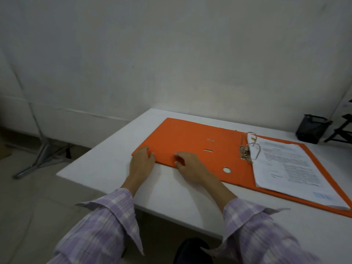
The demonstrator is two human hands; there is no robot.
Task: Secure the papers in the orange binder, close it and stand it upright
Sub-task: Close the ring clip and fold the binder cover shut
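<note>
The orange binder (182,138) lies flat and wide open on the white table (106,164). A stack of printed papers (291,168) rests on its right half, threaded on the metal rings (251,149), which look closed. My left hand (142,161) rests on the near left corner of the open cover, fingers over its edge. On the same near edge, further right, my right hand (188,166) has its fingers curled on the cover. Neither hand has lifted the cover off the table.
A black mesh pen holder (312,130) stands at the table's far right, with a dark stand (341,132) beside it. A metal tripod leg (43,151) stands on the floor left of the table. The white wall runs right behind the table.
</note>
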